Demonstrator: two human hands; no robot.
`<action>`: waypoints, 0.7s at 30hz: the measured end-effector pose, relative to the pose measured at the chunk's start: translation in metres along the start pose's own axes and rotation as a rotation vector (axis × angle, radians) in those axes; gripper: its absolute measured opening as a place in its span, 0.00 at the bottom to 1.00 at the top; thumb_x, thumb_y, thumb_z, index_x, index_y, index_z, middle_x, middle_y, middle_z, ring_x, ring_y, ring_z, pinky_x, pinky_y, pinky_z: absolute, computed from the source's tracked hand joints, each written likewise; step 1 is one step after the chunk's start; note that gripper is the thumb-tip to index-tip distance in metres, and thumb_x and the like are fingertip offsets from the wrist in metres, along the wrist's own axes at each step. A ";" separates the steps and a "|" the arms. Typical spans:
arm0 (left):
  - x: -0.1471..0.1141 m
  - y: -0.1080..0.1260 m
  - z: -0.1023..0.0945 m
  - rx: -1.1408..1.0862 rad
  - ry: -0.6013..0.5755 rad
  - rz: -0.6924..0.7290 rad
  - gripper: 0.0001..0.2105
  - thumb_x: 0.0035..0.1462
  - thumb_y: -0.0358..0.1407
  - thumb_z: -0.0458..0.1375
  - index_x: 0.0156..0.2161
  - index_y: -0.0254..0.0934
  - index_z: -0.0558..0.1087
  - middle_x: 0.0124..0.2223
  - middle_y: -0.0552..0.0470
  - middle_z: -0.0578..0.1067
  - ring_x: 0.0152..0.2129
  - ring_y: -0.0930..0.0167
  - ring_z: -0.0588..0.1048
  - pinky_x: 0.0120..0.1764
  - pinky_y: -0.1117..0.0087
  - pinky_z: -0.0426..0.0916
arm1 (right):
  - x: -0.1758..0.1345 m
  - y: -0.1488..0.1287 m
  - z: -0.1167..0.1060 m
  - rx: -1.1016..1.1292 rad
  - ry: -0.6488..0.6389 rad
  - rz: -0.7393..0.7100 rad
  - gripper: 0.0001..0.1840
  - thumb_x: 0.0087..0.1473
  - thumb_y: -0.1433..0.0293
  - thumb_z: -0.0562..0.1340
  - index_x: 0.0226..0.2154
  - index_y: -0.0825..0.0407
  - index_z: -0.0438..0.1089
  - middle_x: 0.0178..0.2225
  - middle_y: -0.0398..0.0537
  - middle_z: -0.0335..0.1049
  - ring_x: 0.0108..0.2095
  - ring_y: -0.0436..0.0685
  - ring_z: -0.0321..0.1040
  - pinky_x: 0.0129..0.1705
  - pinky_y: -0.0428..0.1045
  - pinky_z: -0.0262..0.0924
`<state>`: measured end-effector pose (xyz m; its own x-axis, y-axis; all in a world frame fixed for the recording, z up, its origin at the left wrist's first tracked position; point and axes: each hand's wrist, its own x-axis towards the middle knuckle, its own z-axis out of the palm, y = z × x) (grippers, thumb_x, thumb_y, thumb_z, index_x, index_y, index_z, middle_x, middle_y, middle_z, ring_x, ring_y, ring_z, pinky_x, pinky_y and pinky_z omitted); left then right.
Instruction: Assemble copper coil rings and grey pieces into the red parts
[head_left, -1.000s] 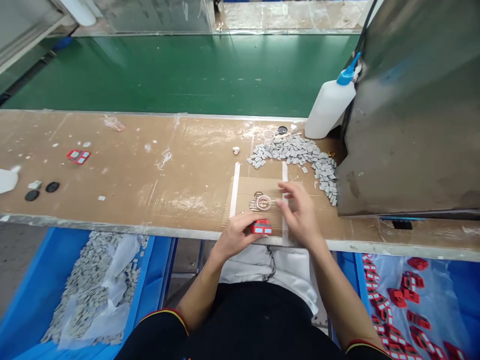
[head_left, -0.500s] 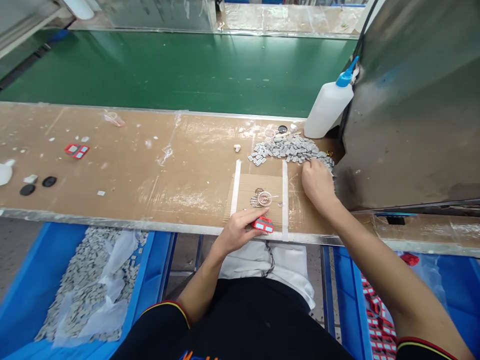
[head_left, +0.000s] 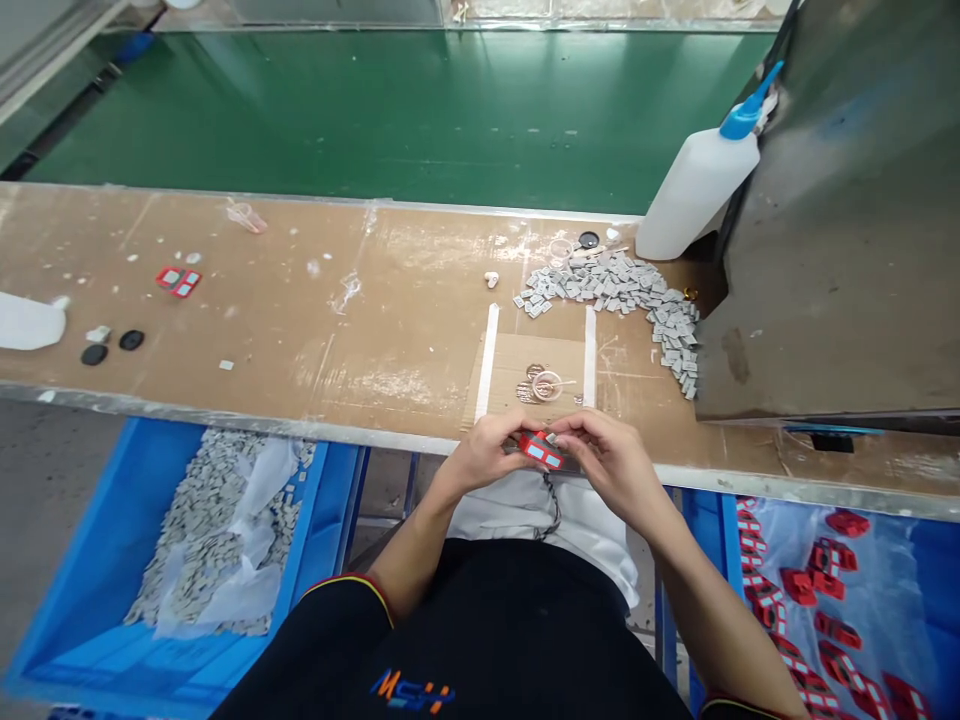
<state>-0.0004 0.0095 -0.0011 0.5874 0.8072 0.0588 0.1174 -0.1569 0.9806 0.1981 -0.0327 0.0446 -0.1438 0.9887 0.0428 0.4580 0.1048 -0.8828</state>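
Note:
My left hand (head_left: 480,458) grips a small red plastic part (head_left: 541,454) with pale rectangular panels, just over the table's front edge. From the other side my right hand (head_left: 616,468) pinches a small grey tile (head_left: 551,438) against the top of the red part. Beyond the hands lies a cardboard pad (head_left: 517,352) edged by white tape strips. On it stands a small clear cup (head_left: 547,386) with a thin stick in it. A heap of grey tiles (head_left: 619,282) spreads behind the pad and to its right.
A white bottle with a blue nozzle (head_left: 697,190) leans by the metal cabinet (head_left: 832,250). Blue bins flank me: grey tiles (head_left: 202,530) left, red parts (head_left: 836,630) right. Another red part (head_left: 178,281) and black discs (head_left: 132,340) lie on the table's left; a green belt (head_left: 375,120) runs behind.
My right hand has come back from the grey heap to the red part with a grey tile. My left hand still holds the red part. The view has shifted slightly.

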 end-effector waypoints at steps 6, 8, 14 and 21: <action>0.001 -0.002 0.001 0.058 -0.007 0.014 0.18 0.54 0.45 0.69 0.42 0.33 0.77 0.39 0.46 0.82 0.35 0.68 0.82 0.39 0.70 0.77 | 0.002 0.001 -0.001 -0.029 0.000 0.004 0.08 0.62 0.70 0.60 0.33 0.50 0.74 0.32 0.48 0.78 0.32 0.56 0.73 0.35 0.49 0.66; 0.001 -0.003 0.001 0.094 -0.004 0.045 0.16 0.56 0.45 0.68 0.42 0.33 0.77 0.39 0.46 0.82 0.34 0.68 0.81 0.38 0.71 0.76 | 0.001 0.000 0.001 -0.049 -0.002 -0.003 0.08 0.62 0.70 0.60 0.32 0.50 0.73 0.32 0.48 0.77 0.32 0.56 0.72 0.34 0.49 0.65; -0.001 -0.004 0.000 0.261 -0.011 0.114 0.12 0.57 0.40 0.68 0.42 0.35 0.77 0.36 0.49 0.82 0.32 0.69 0.80 0.36 0.72 0.74 | -0.003 -0.006 0.006 -0.235 -0.010 -0.068 0.14 0.65 0.73 0.55 0.27 0.50 0.67 0.28 0.45 0.65 0.27 0.53 0.64 0.29 0.47 0.57; -0.002 -0.001 -0.001 0.274 -0.036 0.116 0.08 0.59 0.37 0.66 0.40 0.35 0.75 0.35 0.49 0.81 0.30 0.70 0.80 0.34 0.74 0.72 | -0.018 -0.008 0.008 -0.126 -0.036 -0.070 0.09 0.66 0.71 0.56 0.37 0.50 0.72 0.31 0.47 0.65 0.32 0.55 0.67 0.34 0.49 0.64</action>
<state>-0.0026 0.0087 -0.0021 0.6368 0.7551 0.1559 0.2570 -0.3985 0.8804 0.1899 -0.0522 0.0475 -0.2094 0.9743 0.0835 0.5515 0.1882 -0.8126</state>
